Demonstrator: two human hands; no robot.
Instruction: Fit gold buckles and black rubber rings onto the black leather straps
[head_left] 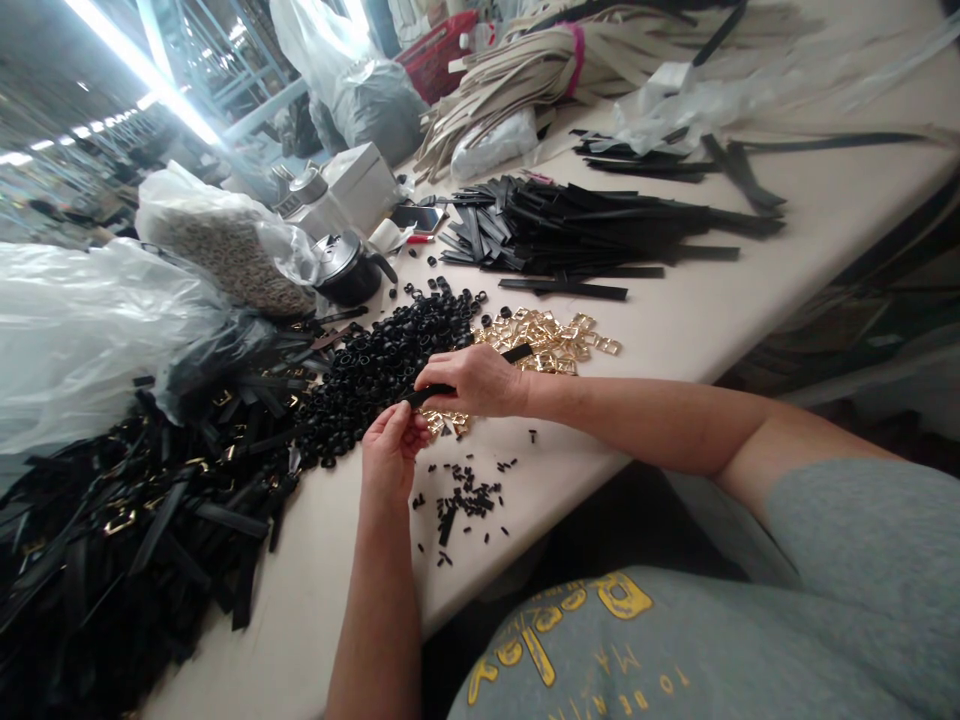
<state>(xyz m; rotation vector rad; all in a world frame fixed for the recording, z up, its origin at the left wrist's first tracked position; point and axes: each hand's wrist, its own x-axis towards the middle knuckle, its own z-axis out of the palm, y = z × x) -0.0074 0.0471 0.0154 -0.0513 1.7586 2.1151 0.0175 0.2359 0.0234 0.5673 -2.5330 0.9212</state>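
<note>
A short black strap (517, 353) runs through both hands above the table. My right hand (484, 380) is closed round its middle, with one end sticking out past the back of the hand. The fingertips of my left hand (394, 437) pinch the other end; any smaller part between them is hidden. Just behind the hands lie a heap of small black rings (405, 335) and a pile of gold buckles (559, 340). Tiny black pieces (469, 495) are scattered on the tabletop below my right hand.
Straps with gold buckles (202, 510) heap up on the left. Loose black strips (555, 225) and beige strips (517, 70) lie farther back. A dark lidded pot (347, 268), a white box (360, 180) and plastic bags (225, 225) stand beyond. The table edge (540, 545) is near my body.
</note>
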